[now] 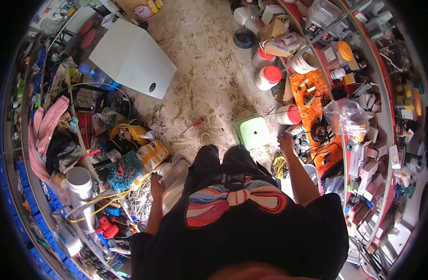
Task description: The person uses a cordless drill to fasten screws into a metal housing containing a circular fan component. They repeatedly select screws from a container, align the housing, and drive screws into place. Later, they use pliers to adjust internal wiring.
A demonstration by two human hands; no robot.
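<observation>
My left hand hangs low beside my left leg, near a tangle of white cord and a teal chenille duster. Its fingers are too small and dim to read. On the other side, my right hand is held out past my right knee. A small bluish spot shows at its fingertips, but whether it is held is unclear. A pale green plastic stool stands just left of that hand. Below the hand is a yellow-green cloth or glove. A screwdriver with a red handle lies on the floor ahead of me.
A white cabinet-like box stands ahead on the left. White tubs with red lids line the right side, beside an orange sheet bearing parts. Crowded shelves rise at right. A taped carton and a silver cylinder are at left.
</observation>
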